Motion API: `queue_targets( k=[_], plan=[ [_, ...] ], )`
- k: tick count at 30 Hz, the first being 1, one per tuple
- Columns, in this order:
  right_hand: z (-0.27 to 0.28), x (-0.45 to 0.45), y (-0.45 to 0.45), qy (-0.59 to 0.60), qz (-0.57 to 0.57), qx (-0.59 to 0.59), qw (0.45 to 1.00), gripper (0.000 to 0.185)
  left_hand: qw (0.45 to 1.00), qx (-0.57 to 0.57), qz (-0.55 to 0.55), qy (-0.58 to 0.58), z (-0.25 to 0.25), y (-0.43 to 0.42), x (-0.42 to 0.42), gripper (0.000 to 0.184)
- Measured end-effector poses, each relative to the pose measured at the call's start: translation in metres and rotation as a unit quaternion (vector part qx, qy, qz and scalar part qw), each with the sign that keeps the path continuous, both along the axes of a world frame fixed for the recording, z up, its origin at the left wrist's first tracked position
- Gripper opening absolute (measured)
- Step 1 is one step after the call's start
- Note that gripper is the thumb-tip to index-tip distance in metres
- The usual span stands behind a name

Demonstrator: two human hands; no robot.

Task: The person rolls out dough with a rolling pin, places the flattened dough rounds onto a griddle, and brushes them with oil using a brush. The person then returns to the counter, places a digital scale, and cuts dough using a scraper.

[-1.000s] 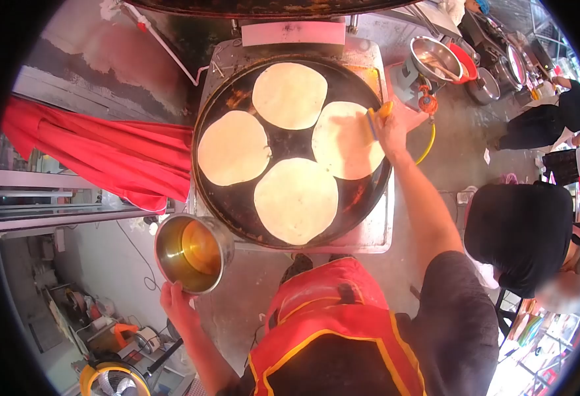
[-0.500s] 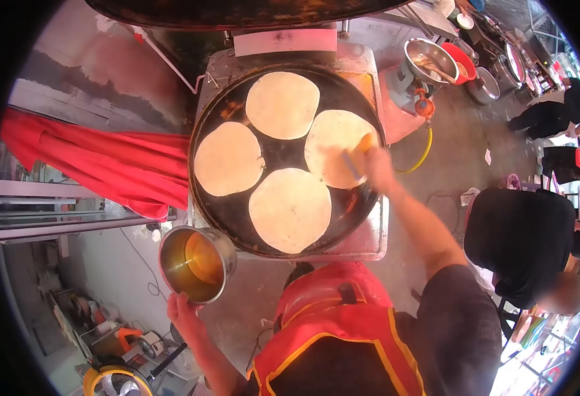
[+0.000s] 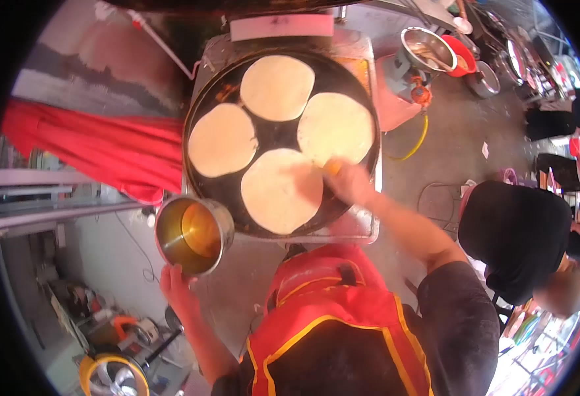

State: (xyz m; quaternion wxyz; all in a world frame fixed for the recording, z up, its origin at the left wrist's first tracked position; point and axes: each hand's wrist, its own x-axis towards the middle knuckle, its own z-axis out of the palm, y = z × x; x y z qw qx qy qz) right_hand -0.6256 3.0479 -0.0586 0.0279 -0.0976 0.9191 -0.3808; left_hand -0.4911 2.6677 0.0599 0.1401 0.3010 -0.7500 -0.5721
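Four flat rounds would be several: pale flatbreads, the top one (image 3: 277,88), left one (image 3: 222,140), right one (image 3: 337,131) and near one (image 3: 273,208), lie apart on a round black griddle (image 3: 275,134). My right hand (image 3: 354,183) is closed round a brush with an orange-yellow handle (image 3: 333,166). It is over the right edge of the near flatbread; motion blur hides the bristles. My left hand (image 3: 178,287) grips a metal pot (image 3: 224,228) by its lower side, left of the griddle's near edge. Golden liquid (image 3: 199,231) shows inside the tilted pot.
A red cloth (image 3: 98,142) hangs left of the griddle. Beyond its right side stand a gas cylinder (image 3: 398,78) with a yellow hose (image 3: 423,135), a steel bowl (image 3: 428,49) and a red basin (image 3: 464,56). A person in black (image 3: 517,231) is at the right. A fan (image 3: 115,377) stands lower left.
My right hand with the brush has moved from the right flatbread down and left to the near one. The pot stays in my left hand. The whole view has shifted slightly.
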Motion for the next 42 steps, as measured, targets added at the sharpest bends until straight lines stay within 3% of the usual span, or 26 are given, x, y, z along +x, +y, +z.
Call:
queue_targets(
  k=[1, 2, 4, 5, 7, 8, 10, 11, 12, 14, 17, 18, 19, 20, 21, 23, 26, 27, 28, 29, 30, 33, 36, 37, 39, 42],
  plan=[
    [-0.032, -0.019, 0.023, 0.057, -0.034, 0.008, 0.998, 0.018, 1.0, 0.009, 0.003, 0.012, -0.002, 0.0, 0.001, 0.015],
    [-0.019, -0.039, 0.033, -0.071, -0.101, -0.092, 0.988, 0.016, 1.0, 0.015, 0.01, 0.021, -0.003, -0.004, 0.009, 0.014],
    [-0.033, -0.077, 0.04, 0.103, -0.083, -0.071, 0.989, 0.014, 0.998, 0.063, 0.027, 0.017, -0.014, -0.019, 0.019, 0.012],
    [0.001, -0.085, 0.034, 0.152, -0.056, 0.068, 0.984, 0.014, 0.995, 0.089, 0.033, 0.02, -0.018, -0.022, 0.022, 0.012],
    [-0.035, -0.097, 0.007, 0.204, 0.025, -0.094, 0.974, 0.016, 0.994, 0.096, 0.049, 0.017, -0.02, -0.022, 0.027, 0.01],
    [-0.023, -0.079, -0.024, 0.1, 0.053, -0.16, 0.981, 0.019, 0.993, 0.1, 0.054, 0.017, -0.02, -0.021, 0.028, 0.01],
    [-0.052, -0.054, -0.08, 0.219, 0.22, -0.125, 0.942, 0.026, 0.996, 0.042, 0.066, -0.033, -0.014, -0.016, 0.033, 0.01],
    [-0.041, -0.024, -0.114, 0.119, 0.229, -0.087, 0.962, 0.032, 0.996, 0.012, 0.07, -0.06, -0.011, -0.016, 0.037, 0.01],
    [-0.049, -0.008, -0.133, 0.177, 0.292, -0.043, 0.939, 0.034, 0.996, 0.008, 0.067, -0.049, -0.013, -0.018, 0.042, 0.01],
    [-0.032, 0.02, -0.166, 0.103, 0.27, -0.146, 0.946, 0.022, 0.998, 0.002, 0.063, -0.031, -0.018, -0.022, 0.05, 0.011],
    [-0.03, 0.003, -0.174, 0.027, 0.27, 0.005, 0.962, 0.025, 0.997, 0.0, 0.076, -0.02, -0.019, -0.023, 0.061, 0.011],
    [-0.028, -0.009, -0.172, -0.072, 0.11, -0.104, 0.986, 0.021, 0.996, 0.007, 0.087, -0.016, -0.017, -0.021, 0.064, 0.012],
    [-0.029, -0.03, -0.163, -0.168, -0.057, -0.206, 0.962, 0.021, 0.994, 0.025, 0.105, -0.006, -0.011, -0.015, 0.062, 0.012],
    [-0.07, -0.063, -0.142, -0.055, -0.052, -0.072, 0.994, 0.029, 0.991, 0.042, 0.124, 0.002, -0.006, -0.01, 0.062, 0.012],
    [-0.033, -0.07, -0.12, -0.004, -0.083, -0.116, 0.99, 0.025, 0.991, 0.045, 0.125, -0.01, -0.003, -0.011, 0.066, 0.012],
    [-0.023, -0.074, -0.081, 0.043, -0.037, -0.02, 0.998, 0.016, 0.991, 0.054, 0.122, -0.028, -0.001, -0.014, 0.065, 0.012],
    [-0.023, -0.025, -0.059, 0.18, 0.112, 0.03, 0.977, 0.024, 0.994, 0.025, 0.11, -0.015, -0.014, -0.024, 0.069, 0.013],
    [-0.008, 0.003, -0.059, 0.093, 0.18, 0.093, 0.975, 0.035, 0.994, 0.026, 0.103, -0.014, -0.017, -0.028, 0.071, 0.012],
    [-0.015, 0.029, -0.066, 0.094, 0.226, 0.084, 0.966, 0.039, 0.995, 0.041, 0.093, -0.018, -0.018, -0.032, 0.072, 0.012],
    [0.024, 0.047, -0.082, 0.084, 0.274, -0.051, 0.957, 0.038, 0.995, 0.056, 0.081, -0.022, -0.018, -0.034, 0.072, 0.012],
    [0.002, 0.067, -0.095, 0.106, 0.248, -0.048, 0.962, 0.033, 0.996, 0.045, 0.081, -0.019, -0.02, -0.035, 0.07, 0.012],
    [0.012, 0.069, -0.123, -0.145, 0.132, -0.147, 0.969, 0.024, 0.997, 0.016, 0.079, -0.017, -0.023, -0.032, 0.062, 0.015],
    [0.003, 0.052, -0.093, -0.195, 0.036, -0.104, 0.975, 0.026, 0.997, 0.004, 0.066, -0.027, -0.021, -0.037, 0.06, 0.018],
    [-0.036, 0.048, -0.071, -0.088, 0.002, -0.07, 0.994, 0.032, 0.998, 0.01, 0.052, -0.033, -0.022, -0.042, 0.061, 0.019],
    [-0.049, 0.022, -0.026, -0.05, -0.088, -0.091, 0.991, 0.029, 0.999, 0.013, 0.035, -0.038, -0.026, -0.049, 0.06, 0.019],
    [0.037, -0.005, -0.015, -0.009, -0.145, -0.139, 0.979, 0.024, 0.999, 0.001, 0.013, -0.038, -0.031, -0.053, 0.049, 0.019]
  ],
)
